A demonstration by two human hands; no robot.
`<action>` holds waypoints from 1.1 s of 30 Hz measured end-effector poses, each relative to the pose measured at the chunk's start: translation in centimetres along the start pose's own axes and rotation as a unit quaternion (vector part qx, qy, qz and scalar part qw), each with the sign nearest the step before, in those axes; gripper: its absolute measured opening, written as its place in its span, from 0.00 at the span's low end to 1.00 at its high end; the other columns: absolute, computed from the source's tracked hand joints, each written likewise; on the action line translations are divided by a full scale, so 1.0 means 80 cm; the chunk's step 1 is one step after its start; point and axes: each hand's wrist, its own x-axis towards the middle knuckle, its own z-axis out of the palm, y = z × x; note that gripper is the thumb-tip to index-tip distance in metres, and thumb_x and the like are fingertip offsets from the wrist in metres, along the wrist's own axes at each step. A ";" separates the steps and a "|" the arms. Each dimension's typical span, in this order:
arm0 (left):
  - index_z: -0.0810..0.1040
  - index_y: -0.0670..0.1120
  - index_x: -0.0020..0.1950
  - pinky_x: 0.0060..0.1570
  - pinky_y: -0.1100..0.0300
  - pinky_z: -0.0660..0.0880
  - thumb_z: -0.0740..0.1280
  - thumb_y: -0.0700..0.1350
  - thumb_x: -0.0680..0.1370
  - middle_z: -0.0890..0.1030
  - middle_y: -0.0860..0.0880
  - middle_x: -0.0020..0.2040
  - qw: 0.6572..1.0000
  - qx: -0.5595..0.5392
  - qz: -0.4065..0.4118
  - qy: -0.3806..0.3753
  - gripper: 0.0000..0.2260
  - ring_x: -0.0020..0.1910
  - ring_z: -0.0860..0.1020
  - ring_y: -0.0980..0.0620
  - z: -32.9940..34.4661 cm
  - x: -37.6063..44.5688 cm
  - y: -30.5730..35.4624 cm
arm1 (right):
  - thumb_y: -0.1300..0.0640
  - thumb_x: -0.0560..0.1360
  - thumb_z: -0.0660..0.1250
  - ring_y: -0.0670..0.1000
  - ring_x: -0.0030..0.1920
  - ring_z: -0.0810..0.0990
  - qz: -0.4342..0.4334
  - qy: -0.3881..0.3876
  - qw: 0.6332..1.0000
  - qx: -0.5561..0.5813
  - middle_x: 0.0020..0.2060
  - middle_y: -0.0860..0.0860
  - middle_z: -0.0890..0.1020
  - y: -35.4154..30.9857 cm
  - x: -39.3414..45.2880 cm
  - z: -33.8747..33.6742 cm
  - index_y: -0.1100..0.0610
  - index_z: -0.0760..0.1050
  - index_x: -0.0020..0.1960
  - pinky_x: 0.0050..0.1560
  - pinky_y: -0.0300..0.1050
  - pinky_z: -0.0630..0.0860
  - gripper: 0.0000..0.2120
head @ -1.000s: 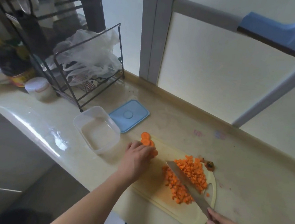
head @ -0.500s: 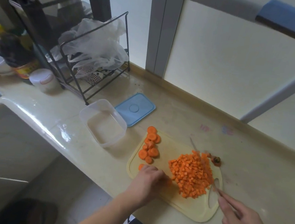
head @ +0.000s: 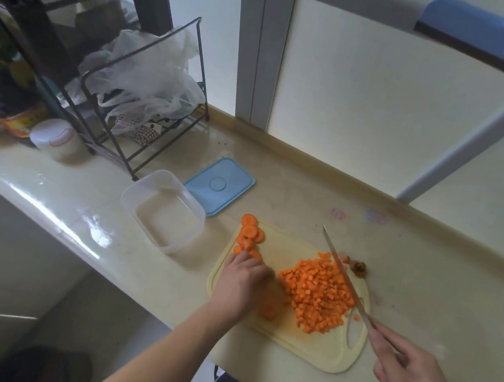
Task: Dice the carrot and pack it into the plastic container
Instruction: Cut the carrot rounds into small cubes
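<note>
The knife [head: 347,280] has swung to the right of the diced carrot [head: 317,297], the right hand [head: 411,378] gripping its handle. The left hand [head: 241,281], fingers curled, has come back over slices at the cutting board's [head: 316,348] near left; whether it grips them cannot be told. More carrot rounds [head: 249,236] await dicing. The plastic container [head: 163,210] sits empty left of the board, blue lid [head: 219,185] beside it.

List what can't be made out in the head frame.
- Carrot under the left hand: the hand covers it, so the grip is unclear.
- Right hand: cut off by the bottom and right edges; it holds the knife.
- Items behind the wire rack, far left: dark and blurred.
</note>
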 end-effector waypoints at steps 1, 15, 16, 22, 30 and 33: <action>0.84 0.52 0.42 0.46 0.60 0.60 0.68 0.48 0.75 0.81 0.55 0.38 0.999 -0.014 -0.031 0.006 0.05 0.43 0.76 0.51 -0.001 0.015 0.007 | 0.50 0.74 0.68 0.51 0.24 0.62 0.000 0.001 1.000 0.003 0.22 0.55 0.67 0.000 -0.002 0.000 0.36 0.82 0.48 0.24 0.34 0.61 0.09; 0.85 0.47 0.61 0.59 0.54 0.79 0.67 0.39 0.81 0.86 0.50 0.55 0.961 -0.156 -0.185 -0.133 0.11 0.56 0.83 0.51 0.033 0.116 0.084 | 0.54 0.77 0.65 0.47 0.21 0.60 0.022 0.086 0.993 0.080 0.24 0.58 0.63 0.003 -0.017 -0.020 0.46 0.82 0.51 0.22 0.31 0.60 0.08; 0.85 0.47 0.58 0.56 0.55 0.80 0.69 0.42 0.80 0.86 0.51 0.52 0.959 -0.158 -0.207 -0.111 0.09 0.53 0.83 0.51 0.033 0.116 0.082 | 0.54 0.77 0.65 0.47 0.22 0.60 0.022 0.086 0.993 0.083 0.24 0.58 0.63 0.006 -0.017 -0.021 0.46 0.83 0.51 0.22 0.31 0.60 0.08; 0.84 0.47 0.53 0.48 0.60 0.79 0.74 0.45 0.78 0.85 0.50 0.46 0.951 -0.177 -0.242 -0.079 0.05 0.43 0.81 0.53 0.029 0.112 0.060 | 0.52 0.77 0.66 0.48 0.23 0.61 0.036 0.078 0.992 0.088 0.24 0.58 0.64 0.017 -0.016 -0.024 0.44 0.83 0.51 0.23 0.31 0.60 0.08; 0.84 0.46 0.53 0.45 0.65 0.73 0.70 0.42 0.80 0.79 0.55 0.46 0.990 -0.104 -0.090 0.003 0.04 0.44 0.75 0.63 -0.004 0.044 0.025 | 0.52 0.77 0.64 0.47 0.22 0.60 0.069 -0.046 0.990 0.116 0.23 0.58 0.64 0.013 -0.019 -0.007 0.44 0.82 0.50 0.23 0.33 0.58 0.09; 0.81 0.47 0.53 0.42 0.58 0.75 0.66 0.46 0.80 0.80 0.50 0.45 0.997 -0.066 0.012 -0.043 0.06 0.44 0.78 0.51 -0.009 -0.018 0.010 | 0.48 0.73 0.63 0.47 0.21 0.61 0.089 -0.142 0.979 0.118 0.23 0.59 0.66 0.020 -0.023 0.010 0.44 0.83 0.50 0.21 0.34 0.59 0.10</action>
